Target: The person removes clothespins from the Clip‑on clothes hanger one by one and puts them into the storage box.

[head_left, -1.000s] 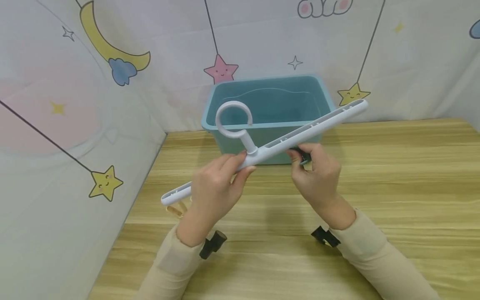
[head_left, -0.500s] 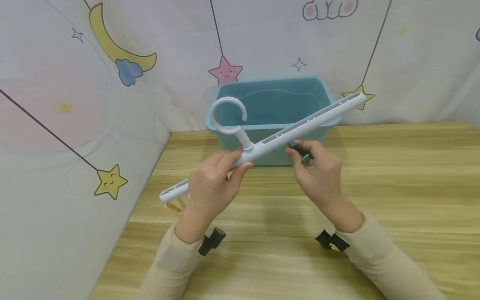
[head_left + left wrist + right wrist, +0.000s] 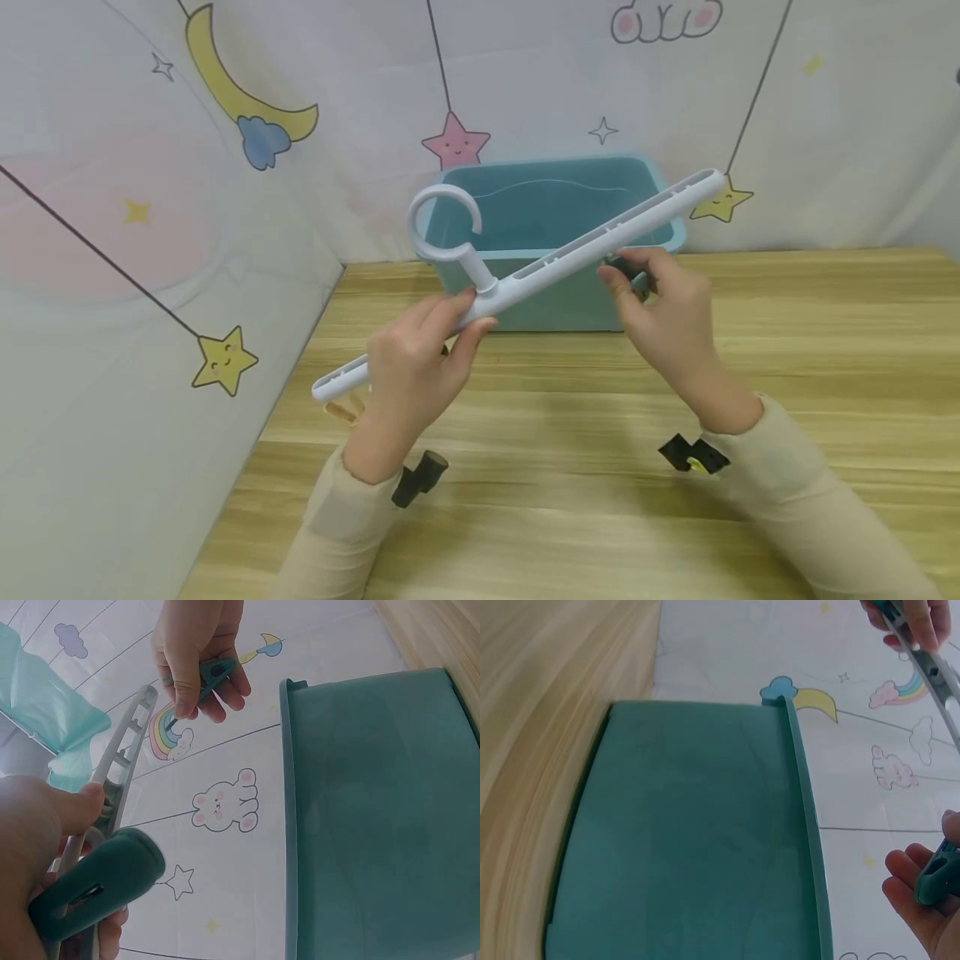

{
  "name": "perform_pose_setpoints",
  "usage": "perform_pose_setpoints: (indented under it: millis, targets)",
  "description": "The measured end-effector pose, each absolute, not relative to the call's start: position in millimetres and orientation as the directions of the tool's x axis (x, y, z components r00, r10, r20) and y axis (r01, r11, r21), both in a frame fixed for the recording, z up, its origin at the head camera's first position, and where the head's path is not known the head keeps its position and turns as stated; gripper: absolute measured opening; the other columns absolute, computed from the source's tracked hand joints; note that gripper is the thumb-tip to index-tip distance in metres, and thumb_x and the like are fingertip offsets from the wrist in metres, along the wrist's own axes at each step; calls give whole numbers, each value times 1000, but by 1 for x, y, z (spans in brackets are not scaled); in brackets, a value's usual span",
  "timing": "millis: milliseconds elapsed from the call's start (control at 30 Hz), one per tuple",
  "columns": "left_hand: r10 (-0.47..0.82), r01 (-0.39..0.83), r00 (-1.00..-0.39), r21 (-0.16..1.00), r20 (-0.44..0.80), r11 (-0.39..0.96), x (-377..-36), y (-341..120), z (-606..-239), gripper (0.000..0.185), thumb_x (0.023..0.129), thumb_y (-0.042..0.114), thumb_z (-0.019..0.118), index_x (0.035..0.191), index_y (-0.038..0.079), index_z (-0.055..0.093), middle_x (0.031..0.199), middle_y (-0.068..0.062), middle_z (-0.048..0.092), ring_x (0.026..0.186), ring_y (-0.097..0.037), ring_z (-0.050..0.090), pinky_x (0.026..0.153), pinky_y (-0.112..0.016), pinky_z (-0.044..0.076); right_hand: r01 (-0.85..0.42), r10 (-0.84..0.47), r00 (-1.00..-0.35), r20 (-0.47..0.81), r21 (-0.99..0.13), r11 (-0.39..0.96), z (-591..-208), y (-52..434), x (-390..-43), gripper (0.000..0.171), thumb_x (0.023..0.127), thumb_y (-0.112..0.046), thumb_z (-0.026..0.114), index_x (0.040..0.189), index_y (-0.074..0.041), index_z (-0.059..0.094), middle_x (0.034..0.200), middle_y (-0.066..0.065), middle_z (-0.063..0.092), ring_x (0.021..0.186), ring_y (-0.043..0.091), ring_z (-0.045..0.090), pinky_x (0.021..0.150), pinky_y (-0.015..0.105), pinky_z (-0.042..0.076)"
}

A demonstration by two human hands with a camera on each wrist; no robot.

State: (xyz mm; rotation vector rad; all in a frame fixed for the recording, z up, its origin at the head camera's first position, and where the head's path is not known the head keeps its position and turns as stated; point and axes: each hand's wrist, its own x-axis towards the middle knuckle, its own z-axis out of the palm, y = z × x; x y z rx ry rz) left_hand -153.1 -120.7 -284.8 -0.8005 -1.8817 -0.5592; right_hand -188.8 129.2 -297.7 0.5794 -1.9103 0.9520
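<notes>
The clothes hanger (image 3: pixel 525 279) is plain white, hook and bar alike. The clothespin (image 3: pixel 214 675) pinched in the right hand (image 3: pixel 667 312) is teal, as is the second clothespin (image 3: pixel 97 889) on the hanger by the left hand (image 3: pixel 412 367). The storage bin (image 3: pixel 558 242) is a matching teal. The desk (image 3: pixel 825 350) shows light yellow-brown wood grain in streaks. The backdrop (image 3: pixel 150 167) is pale, printed with a yellow moon, a blue cloud, pink and yellow stars, a rainbow and white rabbits. Both sleeves (image 3: pixel 810 500) are beige.

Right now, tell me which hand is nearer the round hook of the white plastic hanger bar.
Left. The left hand grips the white plastic hanger bar just below the round hook; the right hand is farther along, holding a teal clothespin.
</notes>
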Motion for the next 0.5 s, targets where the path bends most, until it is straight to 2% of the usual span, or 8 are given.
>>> perform_pose_setpoints:
  millis: [133,300,400,500]
  targets:
    - [287,740,-301,33,910,672,-153,-121,-285,36,97,34,58,95,-1,67,70,-8,65,48,-15,52,40,-28,38,-691,-46,-507,861,-373,619,-291,139,-196,22,79,-1,77,89,12,62,64,16,59,51,12,36,51,16,26]
    - [289,742,-305,36,908,669,-153,-121,-283,36,97,33,57,95,-1,67,71,-9,66,48,-15,53,40,-29,39,-679,-34,-520,854,-388,624,-284,144,-202,20,82,-2,74,86,11,59,64,16,55,53,12,31,52,17,24]
    - [288,743,-299,32,910,669,-154,-122,-284,36,97,33,57,95,-2,66,70,-9,65,48,-16,53,40,-29,38,-663,-19,-542,840,-415,623,-281,145,-206,16,84,0,71,90,10,61,64,15,54,52,9,30,50,17,23]
    - [291,743,-300,32,908,668,-154,-122,-284,36,98,33,57,95,-2,67,69,-9,65,48,-16,51,40,-28,37,-636,1,-594,804,-471,611,-277,146,-209,16,84,1,69,97,9,64,62,12,52,48,5,28,46,17,23]
